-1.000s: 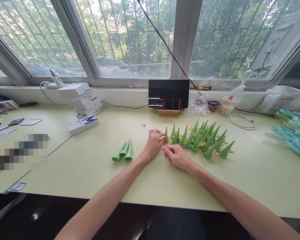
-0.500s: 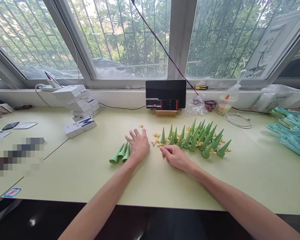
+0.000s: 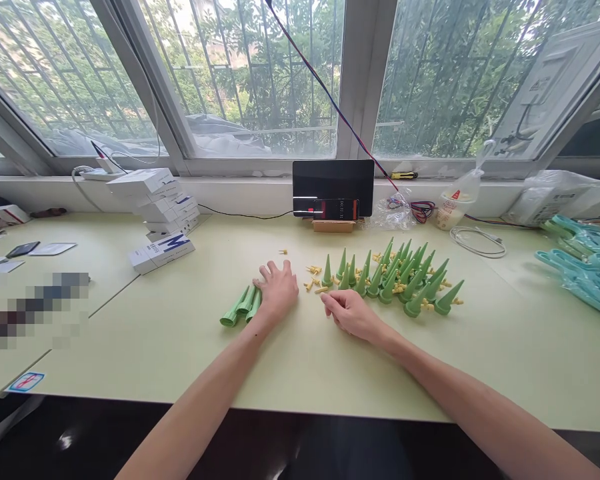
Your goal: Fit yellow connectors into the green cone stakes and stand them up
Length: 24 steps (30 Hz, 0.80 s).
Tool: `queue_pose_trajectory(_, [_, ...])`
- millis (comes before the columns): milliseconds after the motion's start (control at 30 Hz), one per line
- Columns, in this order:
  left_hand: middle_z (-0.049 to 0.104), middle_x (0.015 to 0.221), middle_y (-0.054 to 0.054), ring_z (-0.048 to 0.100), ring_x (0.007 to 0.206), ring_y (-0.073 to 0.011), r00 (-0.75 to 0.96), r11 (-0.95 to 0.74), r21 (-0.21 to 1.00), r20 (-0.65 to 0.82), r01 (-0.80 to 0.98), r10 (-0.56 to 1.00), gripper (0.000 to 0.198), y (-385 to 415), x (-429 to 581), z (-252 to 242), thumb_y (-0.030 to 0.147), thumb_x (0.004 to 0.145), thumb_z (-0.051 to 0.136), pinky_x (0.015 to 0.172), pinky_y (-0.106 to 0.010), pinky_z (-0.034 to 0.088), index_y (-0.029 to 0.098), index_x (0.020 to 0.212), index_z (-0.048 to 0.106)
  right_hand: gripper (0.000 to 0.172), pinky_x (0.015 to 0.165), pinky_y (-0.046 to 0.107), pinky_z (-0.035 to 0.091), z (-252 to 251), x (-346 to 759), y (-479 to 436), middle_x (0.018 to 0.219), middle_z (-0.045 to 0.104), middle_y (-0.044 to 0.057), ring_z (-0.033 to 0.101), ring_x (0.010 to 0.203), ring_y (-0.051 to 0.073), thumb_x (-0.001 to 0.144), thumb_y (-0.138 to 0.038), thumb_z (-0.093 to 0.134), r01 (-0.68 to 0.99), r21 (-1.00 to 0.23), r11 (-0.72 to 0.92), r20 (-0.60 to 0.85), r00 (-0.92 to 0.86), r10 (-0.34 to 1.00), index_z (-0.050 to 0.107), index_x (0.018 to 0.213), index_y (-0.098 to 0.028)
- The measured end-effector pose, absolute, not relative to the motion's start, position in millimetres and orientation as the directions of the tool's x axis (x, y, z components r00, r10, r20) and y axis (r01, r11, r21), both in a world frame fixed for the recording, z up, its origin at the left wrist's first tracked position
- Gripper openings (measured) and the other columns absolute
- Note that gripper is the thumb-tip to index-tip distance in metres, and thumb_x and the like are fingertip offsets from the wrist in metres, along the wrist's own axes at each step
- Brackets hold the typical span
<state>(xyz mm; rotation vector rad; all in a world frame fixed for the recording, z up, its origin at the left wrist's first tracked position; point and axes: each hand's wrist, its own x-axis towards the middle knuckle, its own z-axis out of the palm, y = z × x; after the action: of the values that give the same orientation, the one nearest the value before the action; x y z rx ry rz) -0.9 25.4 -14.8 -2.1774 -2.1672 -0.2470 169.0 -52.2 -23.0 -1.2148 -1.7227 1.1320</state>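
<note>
My left hand (image 3: pixel 279 288) rests on the table, fingers apart and slightly bent, with nothing visible in it. Right beside its thumb lie a few green plastic cone spikes (image 3: pixel 236 315) on their sides. My right hand (image 3: pixel 353 312) is closed, thumb against the bent index finger; whatever is inside, if anything, is hidden. Just beyond its fingertips are small yellow plastic pieces (image 3: pixel 312 270). Many green cone spikes (image 3: pixel 387 289) stand point up to the right of that hand, some with yellow pieces at their sides. A single yellow piece (image 3: pixel 283 252) lies beyond my left hand.
A dark screen (image 3: pixel 333 177) with a phone (image 3: pixel 336 210) before it stands at the back. White boxes (image 3: pixel 163 252) are stacked back left. A bagged cup (image 3: pixel 450 210) and a white cable (image 3: pixel 477 241) are back right, with bagged teal plastic parts (image 3: pixel 580 270) at the right edge.
Almost nothing differs. The fingers of my left hand have shifted very slightly, while my right hand stays in place. The whole view has moved a touch.
</note>
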Motion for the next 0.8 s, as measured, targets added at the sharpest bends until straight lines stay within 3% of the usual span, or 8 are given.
queue_pose_trajectory(267, [0.045, 0.12, -0.021, 0.042, 0.115, -0.0379, 0.039, -0.071, 0.163, 0.193, 0.984, 0.98, 0.035, 25.8, -1.5, -14.4, 0.028, 0.093, 0.043, 0.089, -0.049, 0.042, 0.014, 0.124, 0.053, 0.045, 0.047, 0.024, 0.026, -22.1, 168.9, -52.5, 0.045, 0.035, -0.006, 0.034, 0.042, 0.009, 0.096, -0.052, 0.04, 0.313, -0.936, 0.159, 0.066, -0.288, 0.955, 0.046, 0.065, -0.019])
queue_pose_trajectory(467, [0.046, 0.121, -0.018, 0.043, 0.116, -0.0329, 0.167, -0.253, 0.282, 0.297, 0.925, 0.94, 0.032, 26.8, -0.5, -16.4, 0.02, 0.09, 0.047, 0.09, -0.041, 0.043, 0.014, 0.12, 0.056, 0.046, 0.047, 0.024, 0.026, -22.0, 168.7, -52.3, 0.046, 0.035, -0.006, 0.034, 0.042, 0.009, 0.095, -0.053, 0.041, 0.317, -0.934, 0.163, 0.069, -0.288, 0.955, 0.046, 0.064, -0.019])
queue_pose_trajectory(567, [0.05, 0.117, -0.017, 0.046, 0.112, -0.032, 0.176, -0.255, 0.229, 0.314, 0.94, 0.933, 0.03, 25.4, -0.6, -13.3, 0.014, 0.088, 0.046, 0.087, -0.039, 0.043, 0.015, 0.115, 0.058, 0.046, 0.047, 0.024, 0.026, -21.8, 168.5, -52.3, 0.045, 0.034, -0.006, 0.034, 0.042, 0.01, 0.095, -0.053, 0.041, 0.318, -0.934, 0.166, 0.072, -0.286, 0.955, 0.046, 0.064, -0.02])
queue_pose_trajectory(800, [0.058, 0.1, -0.018, 0.051, 0.1, -0.0347, 0.044, -0.045, -0.002, 0.179, 0.999, 0.983, 0.029, 22.3, -4.6, -5.0, 0.007, 0.084, 0.04, 0.081, -0.044, 0.04, 0.014, 0.102, 0.061, 0.045, 0.047, 0.024, 0.027, -19.0, 168.2, -53.6, 0.047, 0.035, -0.006, 0.033, 0.043, 0.01, 0.094, -0.052, 0.041, 0.319, -0.933, 0.166, 0.072, -0.288, 0.955, 0.046, 0.064, -0.02])
